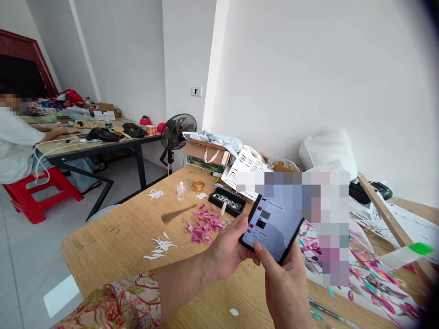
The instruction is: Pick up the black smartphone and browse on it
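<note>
A smartphone point(274, 233) with a lit screen is held up over the wooden table point(130, 246). My left hand point(228, 249) grips its left edge, fingers closed behind it. My right hand point(288, 278) wraps its lower right side, the thumb lying on the lower part of the screen. Beyond my left hand lies a heap of pink petals point(206, 224). White petal-shaped cut-outs point(160, 247) are scattered nearer the left side. A black tray point(226, 201) of small white pieces stands just behind the phone.
A small clear bottle point(180, 191), a roll of yellow tape point(197, 185) and a brush-like bundle point(176, 214) sit on the table. Pink-flowered work point(370, 274) and a wooden strip point(394, 219) lie at right. A fan point(178, 130) stands behind; another person point(17, 141) sits at a far table.
</note>
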The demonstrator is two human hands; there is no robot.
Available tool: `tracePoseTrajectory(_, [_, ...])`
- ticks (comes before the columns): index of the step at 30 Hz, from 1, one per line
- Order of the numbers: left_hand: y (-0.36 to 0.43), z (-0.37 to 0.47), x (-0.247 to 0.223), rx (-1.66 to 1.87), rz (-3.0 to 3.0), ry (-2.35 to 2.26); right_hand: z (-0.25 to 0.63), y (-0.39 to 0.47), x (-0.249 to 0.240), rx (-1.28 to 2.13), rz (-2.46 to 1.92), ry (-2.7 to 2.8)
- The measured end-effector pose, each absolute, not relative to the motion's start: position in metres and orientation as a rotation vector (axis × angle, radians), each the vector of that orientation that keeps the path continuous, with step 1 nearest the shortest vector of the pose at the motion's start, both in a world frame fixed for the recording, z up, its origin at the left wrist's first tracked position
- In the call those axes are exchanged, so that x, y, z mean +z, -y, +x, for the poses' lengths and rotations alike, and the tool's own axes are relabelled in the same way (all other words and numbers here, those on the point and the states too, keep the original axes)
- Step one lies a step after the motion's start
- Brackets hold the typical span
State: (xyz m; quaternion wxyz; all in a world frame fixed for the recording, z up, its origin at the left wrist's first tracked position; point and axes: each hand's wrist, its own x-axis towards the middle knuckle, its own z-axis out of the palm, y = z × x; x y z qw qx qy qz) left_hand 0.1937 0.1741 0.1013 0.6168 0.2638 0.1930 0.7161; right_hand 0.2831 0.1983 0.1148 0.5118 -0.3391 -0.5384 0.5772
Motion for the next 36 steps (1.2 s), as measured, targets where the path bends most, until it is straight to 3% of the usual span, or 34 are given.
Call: tracePoseTrajectory(36, [-0.174,0.193,0.101,1.640,0.607,-0.425,0.288,-0.203,0.104,1.415,-0.736,1.300])
